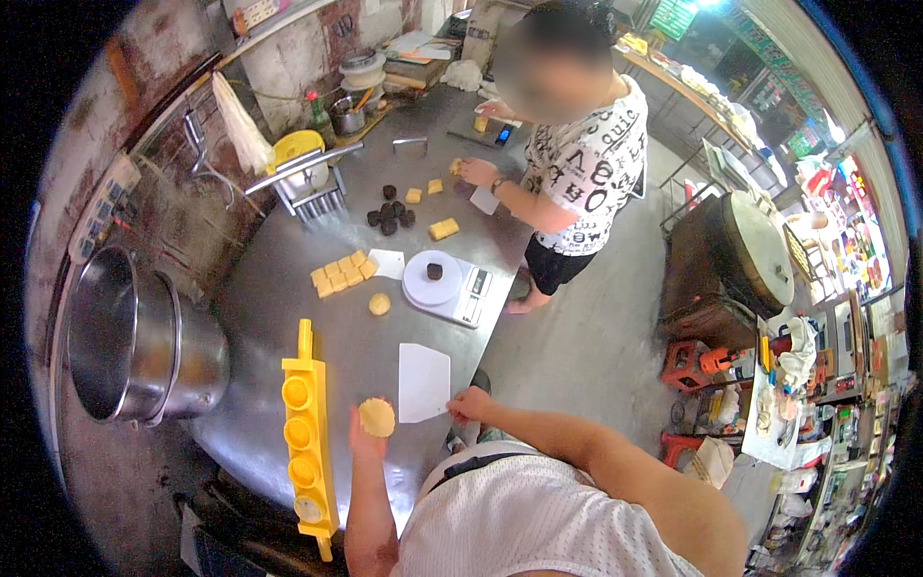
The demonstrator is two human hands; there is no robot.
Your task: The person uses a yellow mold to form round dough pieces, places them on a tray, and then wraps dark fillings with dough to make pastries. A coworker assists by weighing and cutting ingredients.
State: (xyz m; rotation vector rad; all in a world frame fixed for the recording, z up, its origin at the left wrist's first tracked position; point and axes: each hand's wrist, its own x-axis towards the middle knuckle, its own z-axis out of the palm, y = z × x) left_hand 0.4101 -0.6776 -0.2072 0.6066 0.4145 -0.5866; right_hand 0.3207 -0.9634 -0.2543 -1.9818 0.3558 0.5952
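My left hand (366, 431) holds a round, flattened disc of pale yellow dough (376, 417) over the steel table. With its fingertips closed at the edge of a white plastic sheet (424, 384), my right hand (470, 406) appears to pinch the sheet's near corner. Left of my left hand lies a long yellow mooncake mould (306, 440) with several round cavities; the nearest cavity has a paler, whitish face. Beyond the sheet are a round dough ball (379, 304) and a block of cut dough pieces (343, 274). A dark filling ball (434, 271) sits on a white kitchen scale (447, 287).
Several dark balls (389, 216) and a dough log (443, 229) lie farther up the steel table (259, 288). A co-worker (588, 166) handles dough beside a second scale (483, 133). Large steel bowls (151, 339) stand left; a roller cutter (317, 205) leans near a yellow-lidded bucket (299, 148).
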